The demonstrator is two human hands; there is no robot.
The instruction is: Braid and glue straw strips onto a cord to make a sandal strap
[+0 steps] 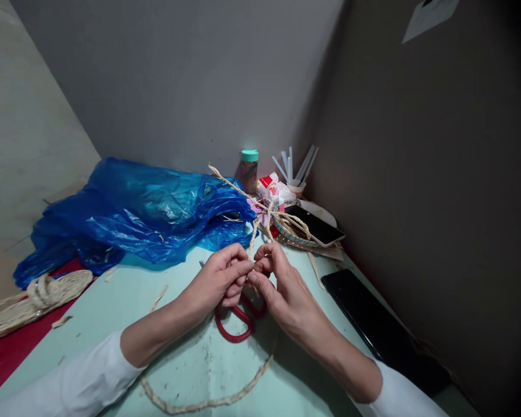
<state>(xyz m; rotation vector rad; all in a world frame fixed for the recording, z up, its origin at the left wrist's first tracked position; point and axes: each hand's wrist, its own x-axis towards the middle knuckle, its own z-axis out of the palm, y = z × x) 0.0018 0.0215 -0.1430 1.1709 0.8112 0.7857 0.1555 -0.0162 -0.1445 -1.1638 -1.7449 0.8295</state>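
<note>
Between both hands runs a pale twisted straw cord (252, 238), rising from my fingers toward a knotted bunch of cords (269, 211) farther back. My left hand (230, 275) is closed, thumb and forefinger pinching the cord. My right hand (275, 281) meets it there, with thumb and fingertips curled in a pinch on the same cord. Below the hands lie scissors with red handles (234, 337), their blades mostly hidden by my left hand. Another length of twisted cord (208, 403) curves across the table nearer to me.
A crumpled blue plastic bag (143, 214) covers the table's back left. At left lies a wound straw bundle (47, 292). Along the right are a black flat device (364, 313) and a phone (319, 226). A green-lidded jar (249, 171) and a cup of white sticks (296, 186) stand behind.
</note>
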